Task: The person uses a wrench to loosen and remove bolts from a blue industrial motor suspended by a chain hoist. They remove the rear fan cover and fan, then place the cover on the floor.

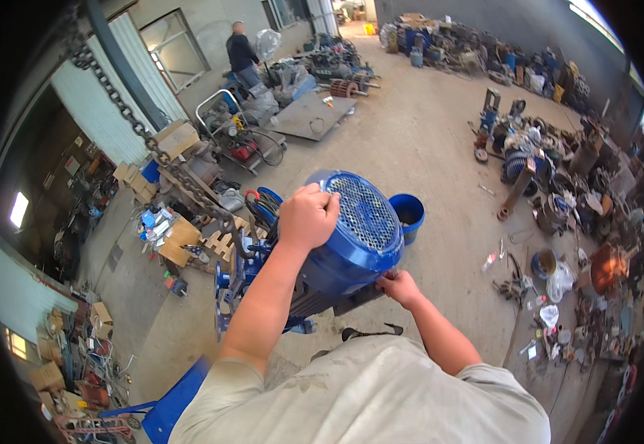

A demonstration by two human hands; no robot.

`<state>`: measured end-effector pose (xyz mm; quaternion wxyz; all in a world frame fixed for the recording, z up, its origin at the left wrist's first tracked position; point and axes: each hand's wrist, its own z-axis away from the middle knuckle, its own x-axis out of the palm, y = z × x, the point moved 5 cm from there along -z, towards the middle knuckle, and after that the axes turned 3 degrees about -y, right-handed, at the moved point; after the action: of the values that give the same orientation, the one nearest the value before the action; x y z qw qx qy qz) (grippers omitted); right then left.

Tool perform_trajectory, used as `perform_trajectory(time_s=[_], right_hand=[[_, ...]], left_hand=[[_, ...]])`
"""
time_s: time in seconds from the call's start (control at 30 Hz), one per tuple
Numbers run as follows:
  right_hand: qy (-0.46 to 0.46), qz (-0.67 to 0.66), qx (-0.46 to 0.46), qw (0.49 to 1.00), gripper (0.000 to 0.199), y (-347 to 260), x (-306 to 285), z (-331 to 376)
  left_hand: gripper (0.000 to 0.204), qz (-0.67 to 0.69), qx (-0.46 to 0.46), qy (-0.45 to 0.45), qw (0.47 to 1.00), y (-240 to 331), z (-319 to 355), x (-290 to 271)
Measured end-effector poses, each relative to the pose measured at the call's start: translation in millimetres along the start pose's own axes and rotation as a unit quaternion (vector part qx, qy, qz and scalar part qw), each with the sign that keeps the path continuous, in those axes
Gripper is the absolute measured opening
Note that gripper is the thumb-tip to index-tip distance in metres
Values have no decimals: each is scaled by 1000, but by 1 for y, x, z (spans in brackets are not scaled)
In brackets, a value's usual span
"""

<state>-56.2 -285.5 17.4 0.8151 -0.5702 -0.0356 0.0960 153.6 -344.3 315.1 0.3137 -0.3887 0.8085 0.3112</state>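
A large blue electric motor hangs in front of me, its round fan cover (322, 263) with a mesh grille (363, 211) turned up toward me. My left hand (309, 216) is closed over the cover's upper left rim, fingers curled at the grille's edge. At the lower right edge of the cover, my right hand (400, 288) is closed, its fingers bent at the underside. Whatever it grips there is hidden. A heavy chain (126, 107) slants down from the upper left to a hook (242, 240) beside the motor's blue body.
A blue bucket (408, 214) stands on the floor just beyond the motor. Machine parts (559, 170) are heaped along the right. A wheeled cart (244, 140), a flat metal plate (311, 116) and a person (242, 55) are farther back on the left. Cardboard boxes (48, 376) lie lower left.
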Motion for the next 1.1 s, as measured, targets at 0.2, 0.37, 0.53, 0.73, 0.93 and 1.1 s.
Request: perform_trajectory(time_s=[0.2,0.37,0.53,0.73,0.93,1.1], right_hand=[[-14,-84,20,996,15,7,-3,3],[-39,-76,-8,996,16,2,-3,3],[-49,-76,-35,995,16,-5,-4,15],[-39,-3,-5,999,20,-5,-1,15],[-23,-78,-36,996,18,1,2,13],[-20,-6,-26,999,16,2,0,13]], left_hand=[[37,15,-3,4,1000,2,0,2],[36,16,-14,-5,1000,4,1,1],[32,39,-38,-20,998,3,1,1],[29,23,-22,-19,999,8,2,-2],[28,30,-19,-12,999,10,3,-4],[29,26,-21,-14,999,10,5,-5]])
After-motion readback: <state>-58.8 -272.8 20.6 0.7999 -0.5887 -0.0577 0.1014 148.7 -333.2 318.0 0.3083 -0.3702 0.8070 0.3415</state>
